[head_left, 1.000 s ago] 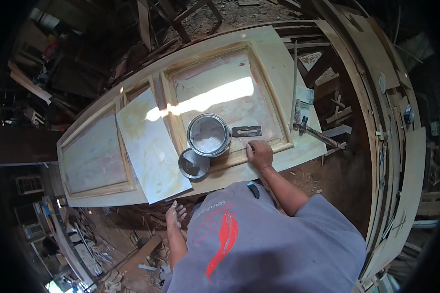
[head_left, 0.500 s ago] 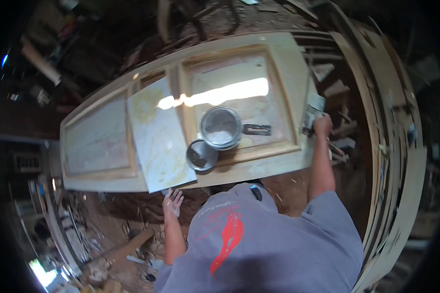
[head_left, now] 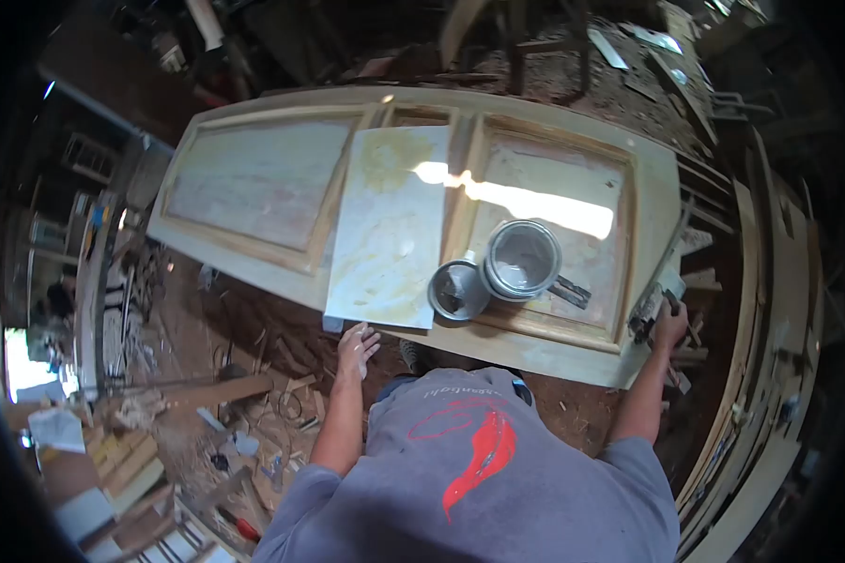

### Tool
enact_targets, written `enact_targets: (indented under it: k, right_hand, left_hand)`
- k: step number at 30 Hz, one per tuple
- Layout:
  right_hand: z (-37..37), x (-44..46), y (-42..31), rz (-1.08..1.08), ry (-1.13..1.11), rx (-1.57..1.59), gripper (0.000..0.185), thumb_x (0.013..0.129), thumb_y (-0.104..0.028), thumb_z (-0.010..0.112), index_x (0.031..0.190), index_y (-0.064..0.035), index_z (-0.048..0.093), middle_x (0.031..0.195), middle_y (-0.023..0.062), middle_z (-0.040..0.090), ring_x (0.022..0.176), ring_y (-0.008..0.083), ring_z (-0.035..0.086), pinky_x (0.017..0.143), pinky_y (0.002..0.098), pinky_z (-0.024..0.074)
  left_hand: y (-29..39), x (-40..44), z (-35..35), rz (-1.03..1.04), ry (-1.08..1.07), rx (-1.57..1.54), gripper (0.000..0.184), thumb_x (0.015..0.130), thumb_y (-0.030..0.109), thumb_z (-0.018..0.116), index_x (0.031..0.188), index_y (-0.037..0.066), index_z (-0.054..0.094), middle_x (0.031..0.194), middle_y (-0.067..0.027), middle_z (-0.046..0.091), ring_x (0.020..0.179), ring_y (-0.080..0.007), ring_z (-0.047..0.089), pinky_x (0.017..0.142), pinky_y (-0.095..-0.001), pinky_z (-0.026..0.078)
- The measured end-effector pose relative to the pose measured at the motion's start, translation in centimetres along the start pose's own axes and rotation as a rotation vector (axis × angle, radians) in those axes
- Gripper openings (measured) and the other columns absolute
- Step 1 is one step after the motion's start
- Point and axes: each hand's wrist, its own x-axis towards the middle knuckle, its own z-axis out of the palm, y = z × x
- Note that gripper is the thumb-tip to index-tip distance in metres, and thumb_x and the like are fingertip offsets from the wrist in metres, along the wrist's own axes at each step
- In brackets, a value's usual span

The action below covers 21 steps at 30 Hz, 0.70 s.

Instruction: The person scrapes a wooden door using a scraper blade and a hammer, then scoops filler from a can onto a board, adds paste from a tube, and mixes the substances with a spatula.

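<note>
A pale panelled door point(head_left: 573, 364) lies flat in front of me. Across it rests a stained white sheet point(head_left: 385, 235). Two open cans, a larger one point(head_left: 524, 261) and a smaller one point(head_left: 458, 289), stand side by side on the door. A dark slotted flat piece point(head_left: 570, 291) lies beside the larger can and is partly hidden by it. My left hand point(head_left: 358, 351), whitish on the fingers, is just below the sheet's lower edge with its fingers apart. At the door's right end, my right hand point(head_left: 668, 325) is closed on something beside a dark tool point(head_left: 643, 314); its fingers are partly hidden.
Long boards point(head_left: 756, 347) run along the right side. Wood scraps point(head_left: 127, 464) and debris cover the floor at the lower left. Wooden legs point(head_left: 516, 47) stand behind the door. One person's dark shape point(head_left: 63, 293) shows at the far left.
My right hand has moved right, from beside the cans to the door's right end, and closed there. The camera view has turned, so the door appears rotated and further right.
</note>
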Motion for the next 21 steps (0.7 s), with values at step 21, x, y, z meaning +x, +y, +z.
enact_targets:
  k: [21]
  right_hand:
    - [0.8, 2.8, 6.3, 0.230, -0.163, -0.031, 0.051, 0.093, -0.035, 0.080, 0.132, -0.0024, 0.073, 0.123, 0.0220, 0.078, 0.104, 0.0367, 0.076, 0.090, 0.0445, 0.0586]
  left_hand:
    - [1.5, 3.9, 0.1, -0.081, 0.050, -0.012, 0.047, 0.106, 0.030, 0.067, 0.147, 0.008, 0.060, 0.120, -0.0087, 0.063, 0.121, -0.0312, 0.068, 0.103, -0.0493, 0.055]
